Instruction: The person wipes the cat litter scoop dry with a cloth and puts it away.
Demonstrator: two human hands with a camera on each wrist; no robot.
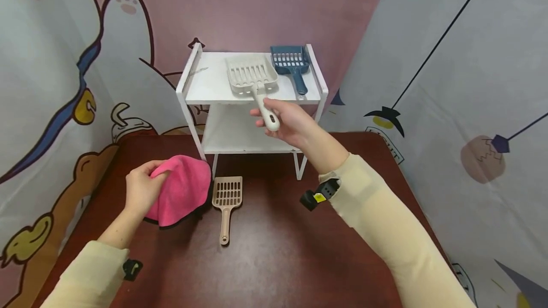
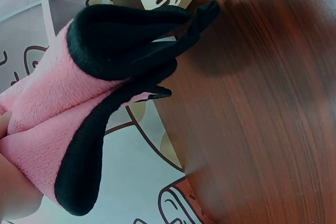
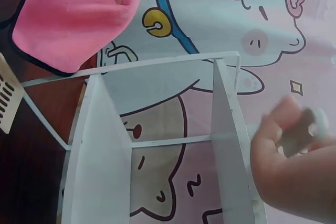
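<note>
My right hand (image 1: 291, 120) grips the handle of a white litter scoop (image 1: 252, 72) at the top tier of a small white shelf (image 1: 210, 82). The scoop's slotted head points away from me and overlaps the shelf top. In the right wrist view, the hand (image 3: 283, 145) shows blurred around the handle end. My left hand (image 1: 143, 187) pinches a pink cloth (image 1: 184, 189) with black edging, which hangs in folds over the left side of the table. The left wrist view shows the cloth (image 2: 68, 98) bunched, its dark hem looping outward.
A blue litter scoop (image 1: 293, 63) lies at the right of the shelf's top tier. On the brown table (image 1: 274, 251), a beige litter scoop (image 1: 227, 198) lies just right of the cloth. Cartoon-printed sheets (image 1: 274, 4) hang behind and beside the table.
</note>
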